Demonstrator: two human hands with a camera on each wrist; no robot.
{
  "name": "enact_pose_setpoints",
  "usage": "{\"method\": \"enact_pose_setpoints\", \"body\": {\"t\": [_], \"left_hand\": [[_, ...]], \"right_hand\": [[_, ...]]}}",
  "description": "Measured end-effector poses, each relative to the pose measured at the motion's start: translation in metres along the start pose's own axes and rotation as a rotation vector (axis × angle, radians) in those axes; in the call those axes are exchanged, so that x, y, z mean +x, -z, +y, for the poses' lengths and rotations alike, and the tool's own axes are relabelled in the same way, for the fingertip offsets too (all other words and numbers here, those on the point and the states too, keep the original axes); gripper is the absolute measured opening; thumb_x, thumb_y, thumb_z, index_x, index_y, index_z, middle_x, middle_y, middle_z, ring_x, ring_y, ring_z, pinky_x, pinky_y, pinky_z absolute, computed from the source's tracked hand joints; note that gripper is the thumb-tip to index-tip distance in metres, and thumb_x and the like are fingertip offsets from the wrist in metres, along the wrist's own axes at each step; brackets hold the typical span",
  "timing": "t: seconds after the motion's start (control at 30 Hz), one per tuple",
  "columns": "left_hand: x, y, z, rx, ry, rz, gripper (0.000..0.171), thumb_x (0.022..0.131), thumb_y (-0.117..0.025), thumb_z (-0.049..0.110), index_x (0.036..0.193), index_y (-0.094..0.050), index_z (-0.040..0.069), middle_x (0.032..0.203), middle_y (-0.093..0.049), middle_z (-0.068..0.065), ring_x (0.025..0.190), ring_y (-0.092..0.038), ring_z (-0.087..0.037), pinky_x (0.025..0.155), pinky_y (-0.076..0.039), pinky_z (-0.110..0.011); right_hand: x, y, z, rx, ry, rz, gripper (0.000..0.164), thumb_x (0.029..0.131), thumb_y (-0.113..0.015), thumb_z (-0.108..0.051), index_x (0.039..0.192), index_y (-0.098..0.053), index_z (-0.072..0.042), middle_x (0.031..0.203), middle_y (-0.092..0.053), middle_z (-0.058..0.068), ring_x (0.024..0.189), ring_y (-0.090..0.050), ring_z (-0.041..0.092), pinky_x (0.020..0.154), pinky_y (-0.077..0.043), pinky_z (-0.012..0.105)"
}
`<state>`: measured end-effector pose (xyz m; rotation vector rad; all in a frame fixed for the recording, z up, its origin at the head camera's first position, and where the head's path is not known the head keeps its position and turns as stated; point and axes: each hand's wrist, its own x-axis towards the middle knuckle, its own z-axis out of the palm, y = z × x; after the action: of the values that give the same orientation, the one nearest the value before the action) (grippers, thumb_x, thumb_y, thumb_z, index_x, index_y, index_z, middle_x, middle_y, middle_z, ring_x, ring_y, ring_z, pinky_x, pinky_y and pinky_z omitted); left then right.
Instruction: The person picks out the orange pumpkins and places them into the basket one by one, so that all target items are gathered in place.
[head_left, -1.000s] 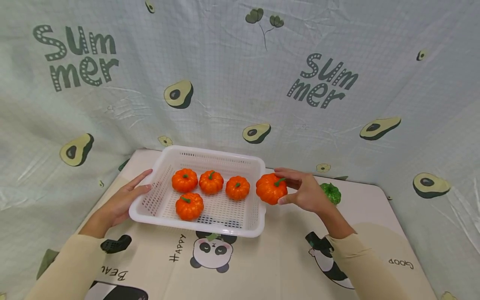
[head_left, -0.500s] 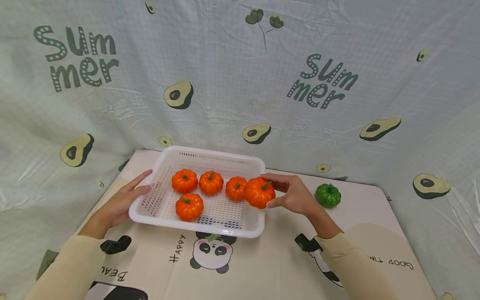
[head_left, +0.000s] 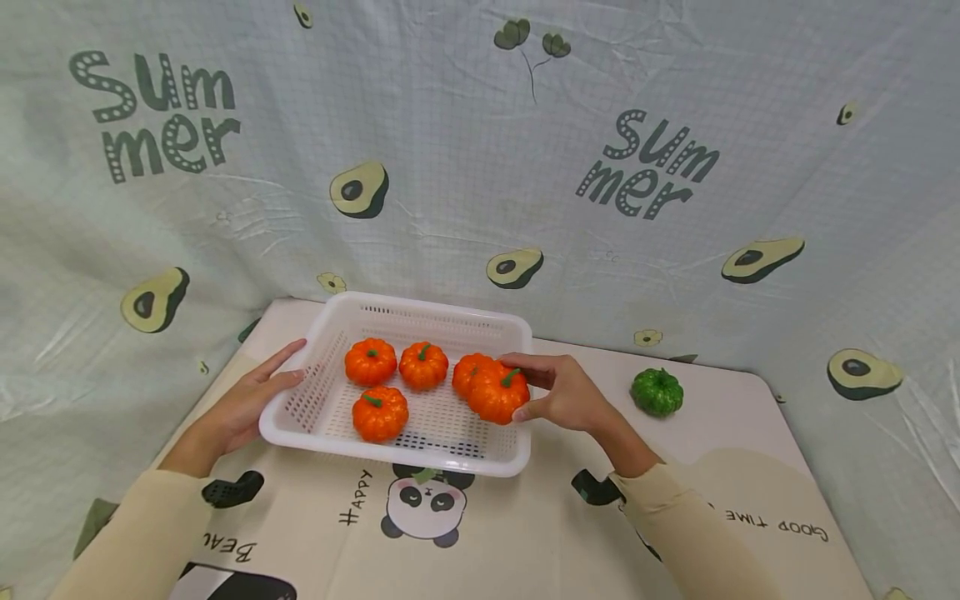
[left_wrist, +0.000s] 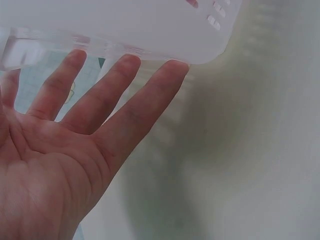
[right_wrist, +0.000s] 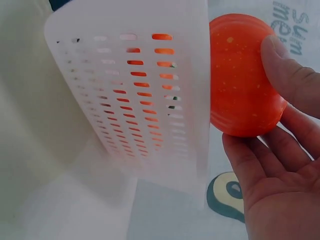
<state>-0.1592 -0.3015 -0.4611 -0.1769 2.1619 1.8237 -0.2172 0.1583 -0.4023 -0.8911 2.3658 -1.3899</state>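
My right hand (head_left: pixel 568 397) grips a small orange pumpkin (head_left: pixel 498 395) between thumb and fingers, over the right part of a white plastic basket (head_left: pixel 397 454). The right wrist view shows the held pumpkin (right_wrist: pixel 245 75) just above the perforated basket wall (right_wrist: pixel 125 100), thumb on one side and fingertips on the other. Several more orange pumpkins (head_left: pixel 380 415) sit inside; the held one partly hides the rightmost pumpkin (head_left: pixel 467 372). At the basket's left end is my left hand (head_left: pixel 243 407). Its straight fingers (left_wrist: pixel 142 107) touch the basket's side in the left wrist view.
A glittery green pumpkin (head_left: pixel 657 392) stands on the table to the right of my right hand. The table cover (head_left: pixel 480 558) is pale with panda prints. Behind it hangs a grey-white curtain (head_left: pixel 450 125) printed with avocados.
My right hand has carried the orange pumpkin left and slightly toward me, from beside the right rim to over the basket's inside. The left hand and the basket have stayed put.
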Motion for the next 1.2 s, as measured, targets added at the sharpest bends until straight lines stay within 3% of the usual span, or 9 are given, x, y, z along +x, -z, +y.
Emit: {"method": "enact_pose_setpoints", "body": {"t": [0.53, 1.2], "left_hand": [[0.000, 0.000, 0.000, 0.021, 0.015, 0.010, 0.076, 0.109, -0.052, 0.041, 0.167, -0.002, 0.041, 0.175, -0.010, -0.021, 0.137, -0.047, -0.047, 0.094, -0.061, -0.055], [-0.001, 0.000, -0.001, 0.041, 0.006, 0.019, 0.078, 0.107, -0.055, 0.044, 0.167, -0.005, 0.042, 0.175, -0.011, -0.020, 0.134, -0.050, -0.047, 0.094, -0.062, -0.055]], "right_hand": [[0.010, -0.014, 0.002, 0.002, -0.040, -0.057, 0.072, 0.077, -0.087, -0.001, 0.144, -0.063, -0.008, 0.149, -0.062, 0.014, 0.137, -0.060, 0.038, 0.114, -0.049, 0.053], [0.026, -0.029, -0.002, 0.027, -0.036, -0.144, 0.071, 0.078, -0.085, -0.001, 0.145, -0.062, -0.009, 0.151, -0.059, 0.013, 0.136, -0.059, 0.036, 0.112, -0.052, 0.050]]}}
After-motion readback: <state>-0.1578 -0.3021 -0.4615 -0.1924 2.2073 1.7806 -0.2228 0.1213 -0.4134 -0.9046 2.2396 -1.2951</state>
